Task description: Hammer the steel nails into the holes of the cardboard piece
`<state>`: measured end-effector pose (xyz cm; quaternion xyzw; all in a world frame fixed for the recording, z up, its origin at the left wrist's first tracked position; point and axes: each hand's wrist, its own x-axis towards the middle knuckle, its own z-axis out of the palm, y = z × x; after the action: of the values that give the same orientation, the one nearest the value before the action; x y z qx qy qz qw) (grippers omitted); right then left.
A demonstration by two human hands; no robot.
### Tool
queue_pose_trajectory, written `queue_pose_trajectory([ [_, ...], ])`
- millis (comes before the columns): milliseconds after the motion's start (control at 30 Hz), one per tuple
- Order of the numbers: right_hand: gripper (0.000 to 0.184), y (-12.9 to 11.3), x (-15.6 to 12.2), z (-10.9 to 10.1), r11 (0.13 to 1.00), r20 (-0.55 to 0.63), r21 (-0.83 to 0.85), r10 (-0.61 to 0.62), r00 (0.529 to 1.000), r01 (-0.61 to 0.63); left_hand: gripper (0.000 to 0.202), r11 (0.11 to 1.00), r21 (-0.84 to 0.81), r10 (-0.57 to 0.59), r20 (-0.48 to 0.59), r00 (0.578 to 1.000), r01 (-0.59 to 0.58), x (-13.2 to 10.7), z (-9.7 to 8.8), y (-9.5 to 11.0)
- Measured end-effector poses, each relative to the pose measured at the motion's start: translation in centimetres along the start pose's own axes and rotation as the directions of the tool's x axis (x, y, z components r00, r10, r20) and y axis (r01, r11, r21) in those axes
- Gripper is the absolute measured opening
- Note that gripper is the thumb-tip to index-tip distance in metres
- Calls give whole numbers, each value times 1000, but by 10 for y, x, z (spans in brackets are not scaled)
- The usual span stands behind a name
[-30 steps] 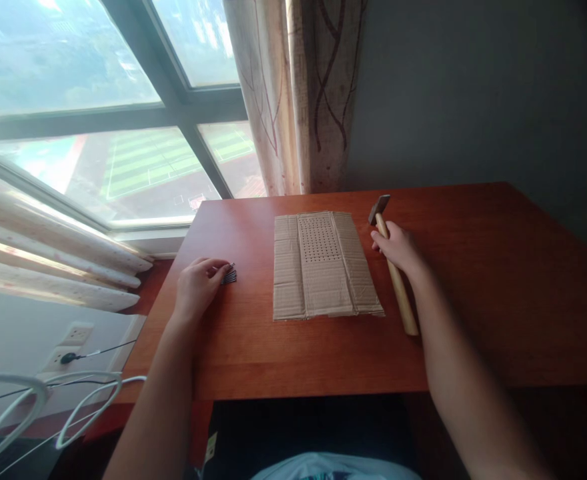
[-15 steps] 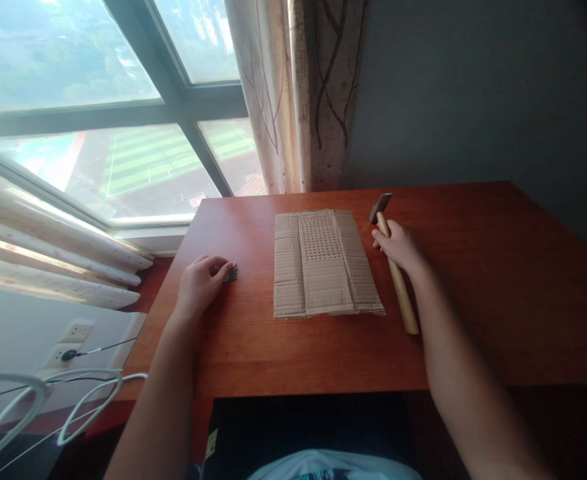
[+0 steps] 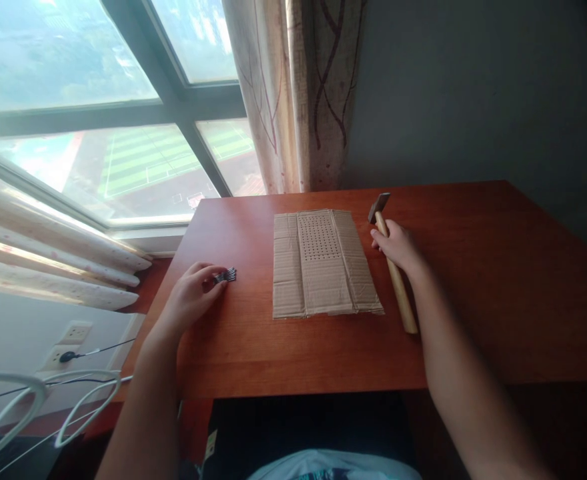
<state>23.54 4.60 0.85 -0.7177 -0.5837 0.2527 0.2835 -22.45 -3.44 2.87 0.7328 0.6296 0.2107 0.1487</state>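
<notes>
At the left of the table, my left hand (image 3: 198, 288) has thumb and fingers closed round one end of a small bunch of dark metal nails (image 3: 230, 274), which lies on the tabletop. My right hand (image 3: 396, 244) grips the wooden handle of a hammer (image 3: 402, 303) below its head. The hammer lies on the table, head toward the far edge. Between my hands lies a flat piece of creased cardboard (image 3: 323, 287), with a grid of small dark holes or dots in its upper middle part. Neither hand touches the cardboard.
The reddish-brown wooden table (image 3: 493, 280) has its near edge close to my body. A window (image 3: 143, 167) and curtains (image 3: 283, 100) stand beyond and to the left. White cables (image 3: 88, 413) hang at the lower left, near a wall socket (image 3: 76, 332).
My left hand has turned, and its wrist and forearm have shifted left and lower, leaving more of the nails in sight. My right hand stays on the hammer.
</notes>
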Motion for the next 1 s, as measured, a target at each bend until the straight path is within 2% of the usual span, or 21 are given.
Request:
queue_pose_trajectory([
  [300, 11, 2, 0, 1, 1000, -2, -8, 1, 1000, -1, 35, 996, 78, -46, -50, 998, 50, 3, 9, 4],
  [500, 12, 1, 0, 0, 1000, -2, -13, -5, 1000, 5, 32, 981, 171, -71, -103, 992, 88, 5, 18, 19],
  [700, 11, 1, 0, 1, 1000, -5, -15, -8, 1000, 8, 30, 970, 229, -49, -133, 990, 78, 7, 25, 31],
  [1000, 12, 5, 2, 3, 1000, -3, -9, -13, 1000, 13, 33, 971, 219, -62, -165, 984, 98, 5, 25, 29],
])
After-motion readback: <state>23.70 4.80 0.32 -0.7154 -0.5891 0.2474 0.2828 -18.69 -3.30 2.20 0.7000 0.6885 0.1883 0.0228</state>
